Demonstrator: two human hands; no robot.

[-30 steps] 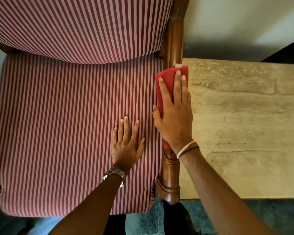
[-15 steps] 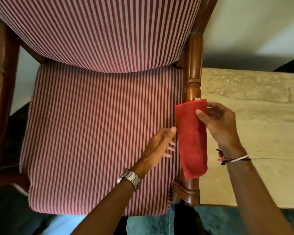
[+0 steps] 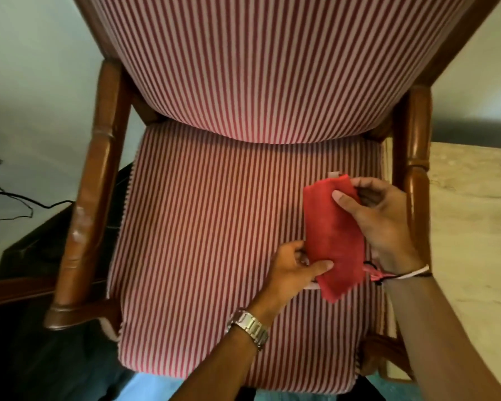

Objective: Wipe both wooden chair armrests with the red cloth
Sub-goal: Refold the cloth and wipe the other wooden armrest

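Between the two hands, above the striped seat (image 3: pixel 214 241), hangs the folded red cloth (image 3: pixel 333 238), lifted clear of both armrests. The right hand (image 3: pixel 382 224) pinches the cloth's upper end, thumb on the front face and fingers curled behind it. The left hand (image 3: pixel 292 267) grips the lower part from the left, thumb pressed across the front and fingers tucked underneath; a metal watch (image 3: pixel 250 328) sits on that wrist. Just right of the right hand runs the right armrest (image 3: pixel 415 169), partly hidden behind the hand and wrist, with a pale stone table (image 3: pixel 475 227) beyond it. The left armrest (image 3: pixel 96 198) lies well to the left of the left hand, its whole length bare. The seat between that hand and the left armrest is open, as is the striped backrest (image 3: pixel 272 68) ahead of the hands.
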